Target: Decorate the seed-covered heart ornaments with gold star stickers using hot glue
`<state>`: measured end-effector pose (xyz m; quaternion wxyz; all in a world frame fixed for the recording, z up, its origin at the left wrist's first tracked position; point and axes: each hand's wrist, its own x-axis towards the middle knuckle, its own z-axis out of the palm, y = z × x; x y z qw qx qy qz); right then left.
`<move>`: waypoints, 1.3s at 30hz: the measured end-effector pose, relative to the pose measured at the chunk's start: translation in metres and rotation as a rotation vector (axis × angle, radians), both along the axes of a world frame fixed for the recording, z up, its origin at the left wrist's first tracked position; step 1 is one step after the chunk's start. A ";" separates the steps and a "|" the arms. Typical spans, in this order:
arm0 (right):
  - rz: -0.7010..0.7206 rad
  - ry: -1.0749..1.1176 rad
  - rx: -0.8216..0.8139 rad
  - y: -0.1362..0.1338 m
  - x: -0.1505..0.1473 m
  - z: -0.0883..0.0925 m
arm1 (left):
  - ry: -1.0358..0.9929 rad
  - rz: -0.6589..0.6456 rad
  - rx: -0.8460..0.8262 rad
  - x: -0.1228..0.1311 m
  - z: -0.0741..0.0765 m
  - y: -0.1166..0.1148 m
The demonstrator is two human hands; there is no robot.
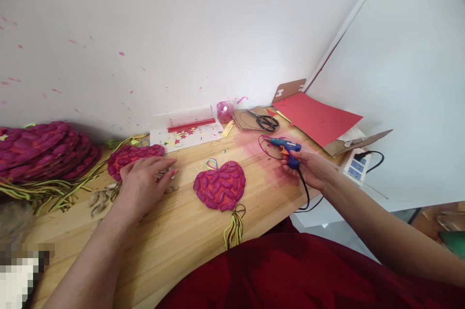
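Observation:
My right hand grips a blue hot glue gun by its handle, nozzle pointing left. Its black cord hangs below. With fingers apart, my left hand hovers at or rests on a second pink piece and small beige shell-like bits; the palm side is hidden. Between the hands lies a heart-shaped ornament, covered in glossy magenta lumps on red. A coloured loop tops it, and a yellow-and-brown yarn tassel hangs over the table's front edge.
Similar magenta pieces are stacked at left. White paper holds star cutouts. A cup of pink paint, black scissors on cardboard and a red sheet lie at the back. A power strip stands right.

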<state>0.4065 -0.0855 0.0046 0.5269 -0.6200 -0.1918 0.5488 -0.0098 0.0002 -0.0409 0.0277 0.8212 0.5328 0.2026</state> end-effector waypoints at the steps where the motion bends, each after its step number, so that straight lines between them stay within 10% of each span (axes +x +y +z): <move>1: 0.009 -0.016 -0.006 -0.002 0.001 0.000 | -0.003 -0.002 0.006 0.000 0.000 0.000; 14: 0.124 -0.521 0.039 -0.026 0.008 0.012 | -0.067 -0.003 0.059 0.008 0.002 -0.002; 18: 0.462 -1.066 0.168 -0.014 -0.004 0.021 | -0.117 0.007 0.106 0.011 0.004 0.000; 24: 0.958 -1.232 0.465 0.055 -0.083 0.036 | -0.268 -0.142 0.130 0.021 -0.005 -0.001; 32: 1.086 -1.224 0.483 0.182 -0.179 -0.007 | -0.130 -0.298 0.098 0.019 -0.016 0.002; 39: 1.197 -1.305 0.483 0.223 -0.222 -0.027 | -0.076 -0.297 0.015 0.017 -0.016 0.005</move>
